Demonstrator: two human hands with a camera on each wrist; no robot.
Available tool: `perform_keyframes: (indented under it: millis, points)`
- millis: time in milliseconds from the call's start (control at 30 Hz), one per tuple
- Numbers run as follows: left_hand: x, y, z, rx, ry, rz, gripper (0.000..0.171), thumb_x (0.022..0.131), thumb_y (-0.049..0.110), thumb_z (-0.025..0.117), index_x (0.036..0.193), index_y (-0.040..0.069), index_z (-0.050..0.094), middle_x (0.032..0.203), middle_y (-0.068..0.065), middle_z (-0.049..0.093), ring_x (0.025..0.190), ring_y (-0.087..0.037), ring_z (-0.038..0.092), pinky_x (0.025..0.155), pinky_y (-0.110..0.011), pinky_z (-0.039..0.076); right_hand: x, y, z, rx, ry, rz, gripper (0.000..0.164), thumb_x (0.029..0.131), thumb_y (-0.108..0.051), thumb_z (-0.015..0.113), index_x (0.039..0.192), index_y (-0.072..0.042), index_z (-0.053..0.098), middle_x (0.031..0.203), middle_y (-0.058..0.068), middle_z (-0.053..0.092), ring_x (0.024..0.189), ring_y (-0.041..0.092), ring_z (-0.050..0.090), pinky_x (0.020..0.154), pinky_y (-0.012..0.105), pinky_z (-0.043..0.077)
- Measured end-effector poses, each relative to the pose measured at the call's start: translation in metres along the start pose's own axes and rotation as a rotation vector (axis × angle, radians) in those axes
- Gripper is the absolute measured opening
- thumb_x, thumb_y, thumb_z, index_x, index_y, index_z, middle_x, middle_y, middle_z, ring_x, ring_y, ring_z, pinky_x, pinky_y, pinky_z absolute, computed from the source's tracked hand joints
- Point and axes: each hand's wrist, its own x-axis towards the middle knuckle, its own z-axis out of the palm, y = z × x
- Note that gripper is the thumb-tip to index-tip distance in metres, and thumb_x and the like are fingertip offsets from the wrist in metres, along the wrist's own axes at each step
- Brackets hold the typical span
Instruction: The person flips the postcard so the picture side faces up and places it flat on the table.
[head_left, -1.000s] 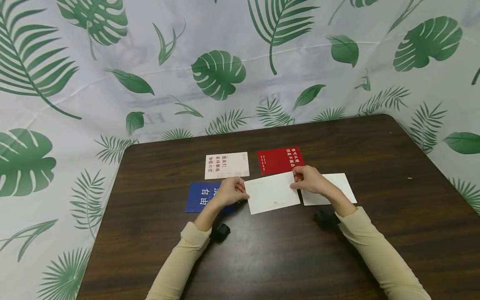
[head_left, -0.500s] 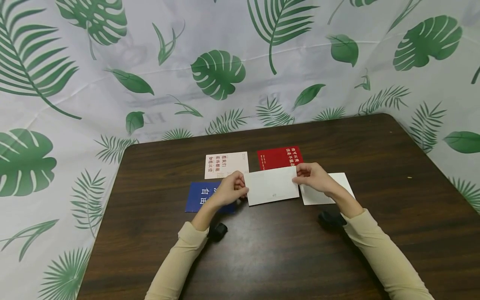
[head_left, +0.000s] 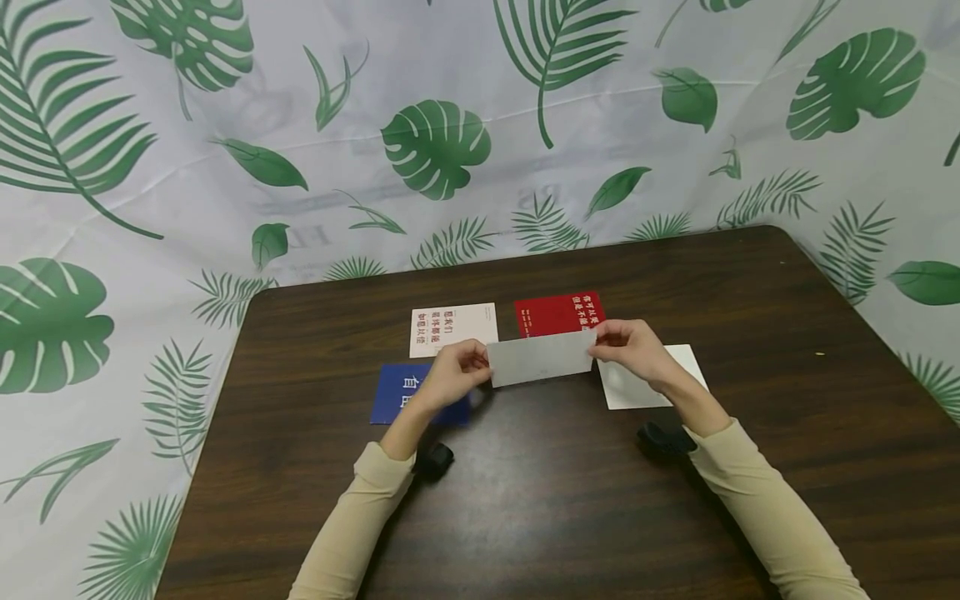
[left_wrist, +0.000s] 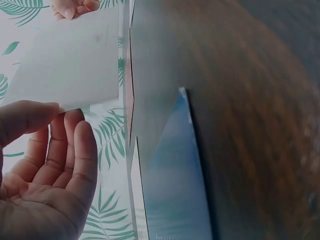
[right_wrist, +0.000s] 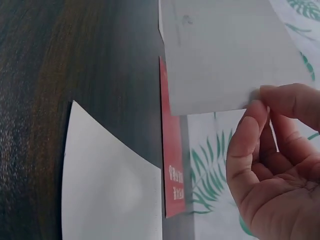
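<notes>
Two opposed pinches, left hand (head_left: 452, 375) and right hand (head_left: 634, 352), on a raised card (head_left: 542, 359)

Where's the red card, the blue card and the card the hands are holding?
Red card (head_left: 553, 316), head view: visible upper part.
Blue card (head_left: 391, 394), head view: left part.
Held card (head_left: 542, 359), head view: middle.

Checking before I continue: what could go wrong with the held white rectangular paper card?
Pinched only at its sides by the left hand and right hand, the white rectangular paper card might bend or slip. Lowered carelessly, it could overlap the red rectangular paper card partly hidden behind it.
</notes>
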Motion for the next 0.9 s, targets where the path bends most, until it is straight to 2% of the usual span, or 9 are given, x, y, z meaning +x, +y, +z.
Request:
perform_keyframes:
  millis: [100, 167, 233, 300, 367, 467, 600, 733, 900]
  points:
    - [-0.002, 0.009, -0.002, -0.015, 0.02, 0.002, 0.006, 0.079, -0.015, 0.061, 0.084, -0.015, 0.059, 0.081, -0.027, 0.061, 0.072, -0.019, 0.06, 0.064, -0.019, 0.047, 0.0, -0.001, 0.0, 0.016, -0.003, -0.009, 0.014, 0.084, -0.002, 0.067, 0.094, 0.007, 0.063, 0.079, 0.011, 0.065, 0.071, 0.026, 0.057, 0.067, 0.034, 0.052]
    - [-0.003, 0.018, -0.003, -0.028, 0.031, -0.007, 0.006, 0.079, -0.015, 0.061, 0.085, -0.016, 0.059, 0.081, -0.028, 0.061, 0.071, -0.013, 0.058, 0.065, -0.018, 0.047, -0.001, -0.002, 0.0, 0.021, -0.005, -0.009, 0.015, 0.084, -0.003, 0.067, 0.095, 0.006, 0.064, 0.082, 0.011, 0.066, 0.074, 0.032, 0.057, 0.068, 0.034, 0.053]
    - [-0.006, 0.026, -0.005, -0.042, 0.044, -0.009, 0.007, 0.079, -0.015, 0.06, 0.086, -0.018, 0.059, 0.083, -0.028, 0.061, 0.071, -0.009, 0.057, 0.067, -0.018, 0.047, -0.001, -0.002, 0.001, 0.032, -0.008, -0.014, 0.016, 0.085, -0.003, 0.067, 0.097, 0.007, 0.064, 0.085, 0.008, 0.067, 0.079, 0.033, 0.059, 0.071, 0.033, 0.053]
    - [-0.007, 0.029, -0.006, -0.063, 0.059, -0.007, 0.008, 0.08, -0.015, 0.061, 0.087, -0.018, 0.061, 0.085, -0.028, 0.062, 0.072, -0.005, 0.057, 0.069, -0.018, 0.047, 0.0, -0.002, 0.001, 0.044, 0.002, -0.024, 0.016, 0.085, -0.002, 0.066, 0.097, 0.008, 0.064, 0.087, 0.0, 0.067, 0.08, 0.027, 0.062, 0.072, 0.029, 0.053]
    - [-0.007, 0.028, -0.006, -0.085, 0.077, -0.011, 0.008, 0.08, -0.015, 0.061, 0.087, -0.017, 0.062, 0.087, -0.028, 0.062, 0.073, -0.004, 0.058, 0.07, -0.019, 0.048, 0.0, -0.001, 0.001, 0.061, 0.019, -0.051, 0.015, 0.085, 0.0, 0.066, 0.096, 0.009, 0.065, 0.088, -0.004, 0.066, 0.08, 0.021, 0.062, 0.072, 0.026, 0.053]
    - [-0.004, 0.013, -0.005, -0.123, 0.106, -0.007, 0.008, 0.08, -0.013, 0.063, 0.087, -0.015, 0.064, 0.089, -0.026, 0.063, 0.074, -0.003, 0.059, 0.07, -0.019, 0.048, 0.001, 0.001, 0.001, 0.049, 0.052, -0.076, 0.013, 0.084, 0.001, 0.066, 0.095, 0.009, 0.066, 0.092, -0.007, 0.063, 0.081, 0.016, 0.058, 0.07, 0.024, 0.053]
    - [-0.001, -0.004, -0.006, -0.155, 0.131, -0.022, 0.01, 0.079, -0.012, 0.064, 0.089, -0.014, 0.066, 0.091, -0.026, 0.064, 0.074, -0.003, 0.06, 0.068, -0.018, 0.048, -0.001, -0.001, 0.0, -0.001, 0.052, -0.059, 0.014, 0.085, -0.002, 0.065, 0.097, 0.006, 0.069, 0.098, 0.005, 0.064, 0.083, 0.023, 0.055, 0.071, 0.03, 0.054]
    - [-0.002, -0.004, -0.008, -0.176, 0.131, -0.053, 0.013, 0.081, -0.012, 0.064, 0.092, -0.016, 0.066, 0.097, -0.03, 0.063, 0.075, -0.003, 0.06, 0.069, -0.017, 0.048, -0.003, -0.002, -0.001, -0.014, 0.014, -0.03, 0.017, 0.087, -0.005, 0.065, 0.1, 0.005, 0.069, 0.106, 0.02, 0.064, 0.085, 0.027, 0.056, 0.074, 0.035, 0.053]
    - [-0.004, -0.005, -0.008, -0.194, 0.115, -0.037, 0.016, 0.084, -0.007, 0.063, 0.098, -0.014, 0.066, 0.101, -0.028, 0.064, 0.08, -0.003, 0.061, 0.073, -0.019, 0.049, -0.004, -0.002, 0.0, -0.002, 0.004, 0.009, 0.019, 0.086, -0.004, 0.066, 0.102, 0.006, 0.068, 0.105, 0.023, 0.064, 0.082, 0.024, 0.059, 0.075, 0.036, 0.054]
